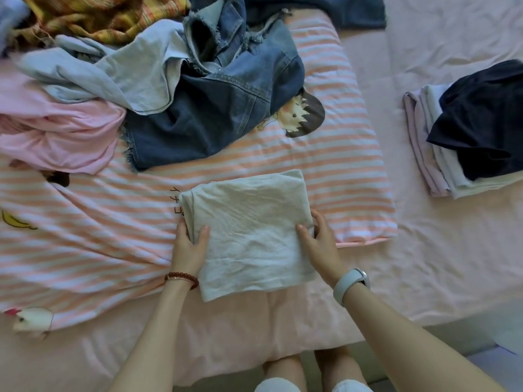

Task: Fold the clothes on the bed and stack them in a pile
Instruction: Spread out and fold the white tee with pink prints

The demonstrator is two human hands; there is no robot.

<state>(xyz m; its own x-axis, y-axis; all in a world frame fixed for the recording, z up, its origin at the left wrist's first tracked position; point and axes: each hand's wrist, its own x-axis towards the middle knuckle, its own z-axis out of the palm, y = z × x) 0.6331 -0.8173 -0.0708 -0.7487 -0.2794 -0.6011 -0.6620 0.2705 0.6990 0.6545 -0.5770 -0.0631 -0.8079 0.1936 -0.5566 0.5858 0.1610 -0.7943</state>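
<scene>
We stand at the edge of the bed, its pale pink sheet bare on our right and a pink-and-white striped cartoon blanket spread over the middle. Across the far left lies the unfolded heap: denim pieces, a light blue garment, a pink top and a yellow plaid cloth, all tangled together. Well apart on the right sits the finished pile, pale folded pieces with a dark navy garment on top. Directly before us is the folded grey garment, probably a T-shirt, though the folds hide its cut, lying flat across the blanket's near edge. Our left hand grips its left edge, thumb on top and fingers tucked beneath; our right hand pinches the right edge in the same way. The folding of this piece looks done, so we judge the step in hand to be the transfer. The next move calls for lifting it level, so the folds hold, and setting it squarely on the navy garment.
</scene>
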